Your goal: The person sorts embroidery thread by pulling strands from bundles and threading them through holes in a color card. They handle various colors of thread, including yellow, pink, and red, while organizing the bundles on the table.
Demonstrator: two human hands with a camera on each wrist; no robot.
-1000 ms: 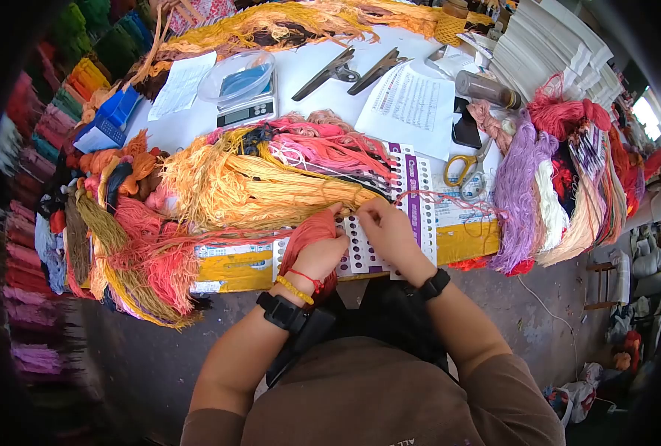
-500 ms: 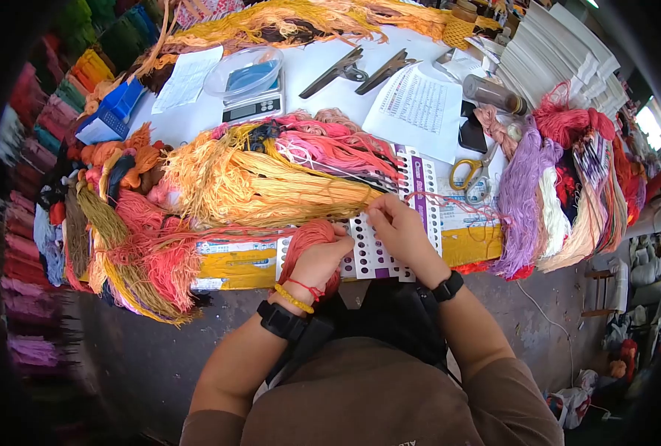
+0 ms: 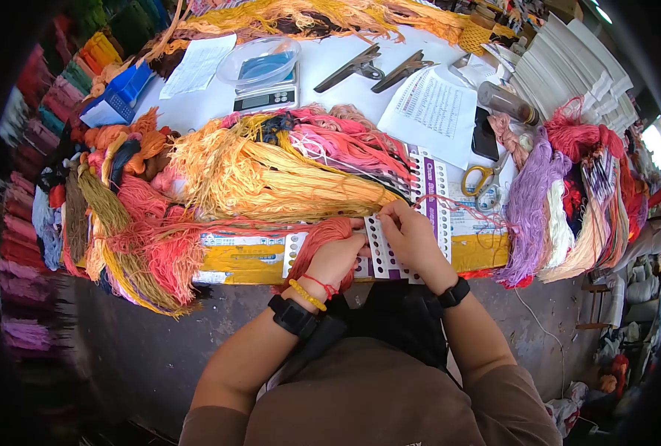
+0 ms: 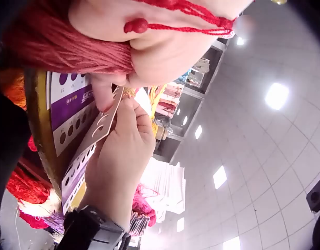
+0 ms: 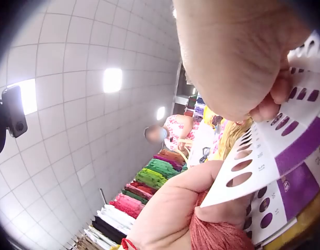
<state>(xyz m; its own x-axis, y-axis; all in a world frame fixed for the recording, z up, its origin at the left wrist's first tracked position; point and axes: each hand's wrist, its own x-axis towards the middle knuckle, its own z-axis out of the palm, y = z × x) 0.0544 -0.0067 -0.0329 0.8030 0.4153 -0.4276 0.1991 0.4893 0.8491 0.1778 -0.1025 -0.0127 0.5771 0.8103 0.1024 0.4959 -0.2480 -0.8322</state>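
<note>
The left hand point(image 3: 338, 260) holds a coral-red skein point(image 3: 318, 245) in its curled fingers, and its fingertips touch a white-and-purple card punched with holes point(image 3: 378, 245). In the right wrist view the skein point(image 5: 214, 234) hangs under that hand's thumb. The right hand point(image 3: 416, 241) pinches the card's upper part between thumb and fingers. In the left wrist view this card point(image 4: 95, 136) stands tilted up off other punched cards point(image 4: 58, 104). Loose red strands point(image 3: 464, 204) run to the right of the right hand. A big orange-yellow thread bundle point(image 3: 271, 182) lies just beyond both hands.
Scissors point(image 3: 486, 186), a phone point(image 3: 485, 134), a printed sheet point(image 3: 434, 111), two metal clips point(image 3: 356, 68) and a scale point(image 3: 267, 97) lie farther back. Purple skeins point(image 3: 527, 208) hang over the table's right edge, coral ones point(image 3: 174, 253) over the left. Another person point(image 5: 178, 130) is beyond the table.
The punched card between the hands has been lifted at an angle, with the right hand pinching it. The left hand still holds the skein. The whole head view has shifted slightly.
</note>
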